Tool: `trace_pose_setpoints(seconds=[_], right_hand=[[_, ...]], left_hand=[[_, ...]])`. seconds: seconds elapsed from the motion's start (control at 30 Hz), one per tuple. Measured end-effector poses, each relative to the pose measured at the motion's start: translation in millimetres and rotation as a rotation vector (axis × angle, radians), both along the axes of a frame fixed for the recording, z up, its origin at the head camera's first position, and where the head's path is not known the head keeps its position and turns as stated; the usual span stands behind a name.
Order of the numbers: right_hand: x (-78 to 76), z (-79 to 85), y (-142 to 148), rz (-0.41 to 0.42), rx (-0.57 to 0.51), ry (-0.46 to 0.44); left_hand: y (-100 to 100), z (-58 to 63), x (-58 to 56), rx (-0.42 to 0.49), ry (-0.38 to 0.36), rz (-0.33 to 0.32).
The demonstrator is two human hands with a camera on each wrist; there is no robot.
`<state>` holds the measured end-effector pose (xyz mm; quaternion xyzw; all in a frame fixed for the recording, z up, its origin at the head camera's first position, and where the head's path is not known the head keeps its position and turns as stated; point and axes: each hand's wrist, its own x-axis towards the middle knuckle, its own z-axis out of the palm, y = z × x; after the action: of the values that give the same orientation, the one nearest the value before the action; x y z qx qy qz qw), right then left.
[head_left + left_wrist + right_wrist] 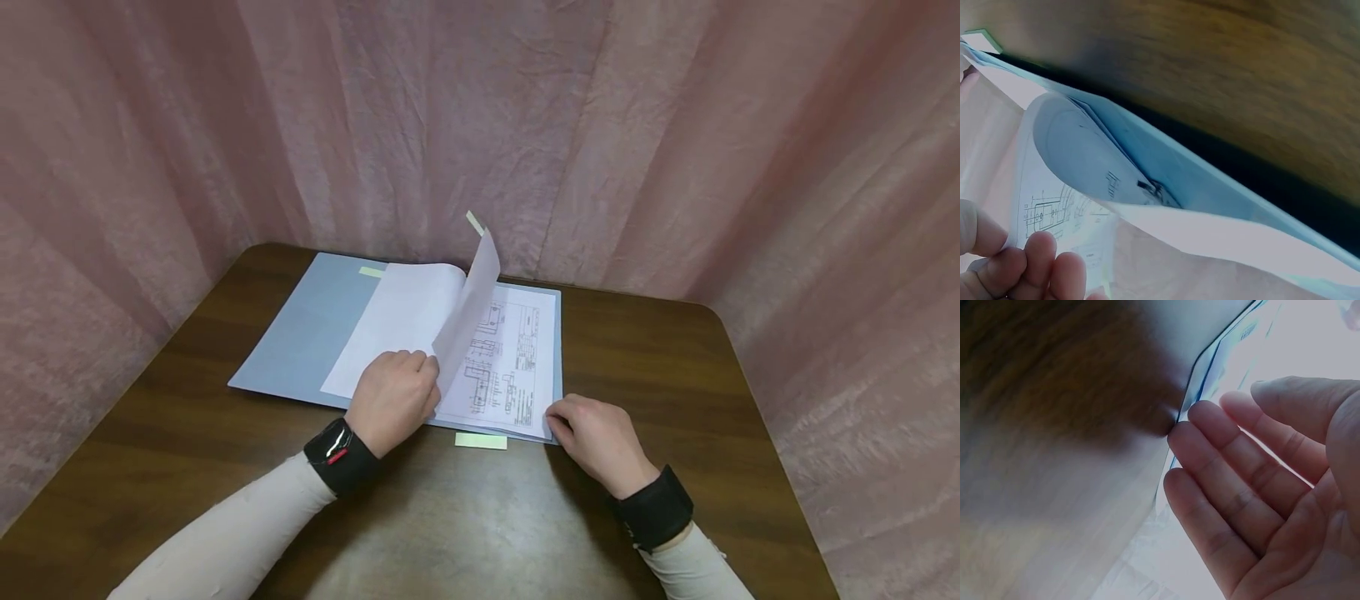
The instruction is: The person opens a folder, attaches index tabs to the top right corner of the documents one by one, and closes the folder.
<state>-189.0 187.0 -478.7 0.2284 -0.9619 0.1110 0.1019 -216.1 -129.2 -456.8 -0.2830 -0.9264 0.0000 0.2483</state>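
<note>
A light-blue folder (300, 325) lies spread on the table, with white sheets bound near its middle. My left hand (397, 396) pinches the lower edge of a raised page (476, 292) between thumb and fingers. That page stands up and curves leftward; in the left wrist view, drawn lines show on the sheet (1047, 212) by the fingertips, and a metal fastener (1157, 190) sits at the fold. Beneath it on the right lies a sheet with a technical drawing (517, 358). At the folder's lower right corner, my right hand (600, 437) touches the edge, its fingers (1210, 469) nearly straight and thumb apart.
Pale green tabs stick out: one at the near edge (481, 441), one atop the raised page (475, 222), one on the left side (371, 272). A brown wooden table (660, 358) bears the folder. Pink curtains (480, 125) hang close behind and beside it.
</note>
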Motion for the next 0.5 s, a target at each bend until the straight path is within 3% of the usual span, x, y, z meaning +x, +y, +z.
trace_pose_setpoints(seconds=[0.17,0.5], right_hand=[[0.3,-0.8,-0.3,-0.006,-0.008,-0.003],[0.8,-1.4,0.7,-0.006,-0.015,0.010]], left_hand=[[-6.9,1.3,2.3,-0.020,0.029,0.018],[-17.9,1.5,4.6,-0.033,-0.004,0.103]])
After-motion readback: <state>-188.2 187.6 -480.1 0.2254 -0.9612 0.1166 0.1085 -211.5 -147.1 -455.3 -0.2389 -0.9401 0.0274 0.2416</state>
